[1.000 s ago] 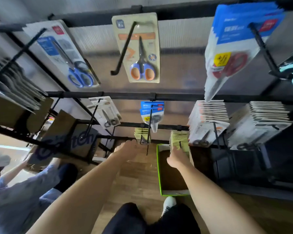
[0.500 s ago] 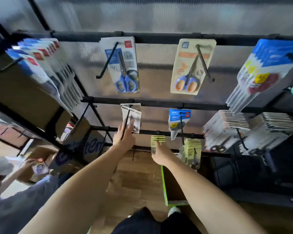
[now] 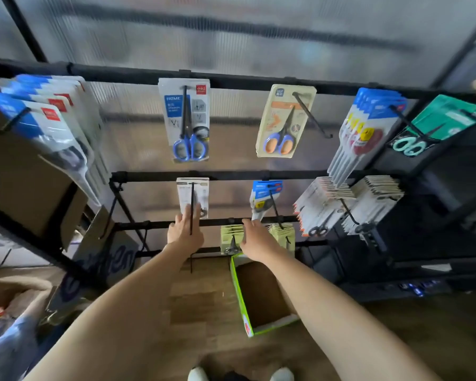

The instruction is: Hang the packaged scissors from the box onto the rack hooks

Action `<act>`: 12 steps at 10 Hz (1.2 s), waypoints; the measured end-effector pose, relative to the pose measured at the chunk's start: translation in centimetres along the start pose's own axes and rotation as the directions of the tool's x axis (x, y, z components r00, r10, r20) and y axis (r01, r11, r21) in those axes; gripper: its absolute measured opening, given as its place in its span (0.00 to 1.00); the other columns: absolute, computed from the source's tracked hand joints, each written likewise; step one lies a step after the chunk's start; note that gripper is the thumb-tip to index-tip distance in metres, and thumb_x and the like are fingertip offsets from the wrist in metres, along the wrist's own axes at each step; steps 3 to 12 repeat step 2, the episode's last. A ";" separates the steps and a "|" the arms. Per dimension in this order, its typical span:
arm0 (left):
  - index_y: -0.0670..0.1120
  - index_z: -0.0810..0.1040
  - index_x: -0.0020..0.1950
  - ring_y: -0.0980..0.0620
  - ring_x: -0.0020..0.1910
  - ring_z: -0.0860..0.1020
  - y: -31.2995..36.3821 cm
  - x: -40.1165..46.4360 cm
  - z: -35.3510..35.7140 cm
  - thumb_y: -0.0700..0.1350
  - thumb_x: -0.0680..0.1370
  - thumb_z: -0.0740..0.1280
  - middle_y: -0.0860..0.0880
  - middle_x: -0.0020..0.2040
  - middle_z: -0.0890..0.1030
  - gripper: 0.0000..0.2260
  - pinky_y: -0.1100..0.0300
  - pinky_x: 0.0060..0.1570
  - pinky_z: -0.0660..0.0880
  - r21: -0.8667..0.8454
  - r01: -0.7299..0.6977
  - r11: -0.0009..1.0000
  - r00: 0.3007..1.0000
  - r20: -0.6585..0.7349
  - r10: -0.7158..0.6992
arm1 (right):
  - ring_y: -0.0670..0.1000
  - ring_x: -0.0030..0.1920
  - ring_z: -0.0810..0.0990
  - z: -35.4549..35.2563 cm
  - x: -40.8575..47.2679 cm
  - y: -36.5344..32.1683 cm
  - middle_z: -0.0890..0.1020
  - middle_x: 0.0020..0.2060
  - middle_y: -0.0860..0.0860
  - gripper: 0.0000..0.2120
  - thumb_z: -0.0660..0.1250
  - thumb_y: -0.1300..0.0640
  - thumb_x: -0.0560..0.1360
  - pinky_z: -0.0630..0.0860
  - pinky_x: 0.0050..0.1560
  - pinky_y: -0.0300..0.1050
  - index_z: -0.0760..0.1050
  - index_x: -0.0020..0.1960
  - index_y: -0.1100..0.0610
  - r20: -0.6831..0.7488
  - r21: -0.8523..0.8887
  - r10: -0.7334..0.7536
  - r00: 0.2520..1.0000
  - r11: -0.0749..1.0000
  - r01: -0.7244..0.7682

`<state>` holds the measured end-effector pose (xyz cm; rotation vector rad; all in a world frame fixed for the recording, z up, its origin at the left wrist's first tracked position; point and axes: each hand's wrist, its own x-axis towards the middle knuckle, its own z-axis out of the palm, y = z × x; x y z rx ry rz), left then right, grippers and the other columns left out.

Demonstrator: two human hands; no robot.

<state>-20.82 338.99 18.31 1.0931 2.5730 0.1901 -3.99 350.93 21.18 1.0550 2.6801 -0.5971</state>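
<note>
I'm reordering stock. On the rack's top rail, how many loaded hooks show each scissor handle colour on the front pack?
Blue handles: 1
Orange-and-blue handles: 1
Red handles: 1
Mint handles: 1
Left stack, handles too blurred: 1
Total: 5 loaded hooks

Cardboard panel [image 3: 25, 182], wooden floor [image 3: 198, 303]

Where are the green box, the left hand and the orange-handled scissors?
green box [image 3: 238, 294]: head view, its left wall.
left hand [image 3: 185, 232]: head view, back of hand.
orange-handled scissors [image 3: 278, 143]: head view, the handles.
</note>
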 end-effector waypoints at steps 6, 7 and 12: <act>0.52 0.59 0.75 0.42 0.68 0.68 2.1 -2.5 1.8 0.57 0.80 0.57 0.47 0.73 0.66 0.25 0.45 0.63 0.68 0.022 -0.045 0.999 0.999 0.003 0.045 | 0.59 0.64 0.75 -1.4 -2.0 2.2 0.68 0.70 0.58 0.28 0.63 0.55 0.78 0.75 0.60 0.54 0.59 0.76 0.56 -0.066 0.031 -0.041 0.997 0.999 0.043; 0.52 0.59 0.75 0.42 0.68 0.68 2.1 -2.5 1.8 0.57 0.80 0.57 0.47 0.73 0.66 0.25 0.45 0.63 0.68 0.022 -0.045 0.999 0.999 0.003 0.045 | 0.59 0.64 0.75 -1.4 -2.0 2.2 0.68 0.70 0.58 0.28 0.63 0.55 0.78 0.75 0.60 0.54 0.59 0.76 0.56 -0.066 0.031 -0.041 0.997 0.999 0.043; 0.52 0.59 0.75 0.42 0.68 0.68 2.1 -2.5 1.8 0.57 0.80 0.57 0.47 0.73 0.66 0.25 0.45 0.63 0.68 0.022 -0.045 0.999 0.999 0.003 0.045 | 0.59 0.64 0.75 -1.4 -2.0 2.2 0.68 0.70 0.58 0.28 0.63 0.55 0.78 0.75 0.60 0.54 0.59 0.76 0.56 -0.066 0.031 -0.041 0.997 0.999 0.043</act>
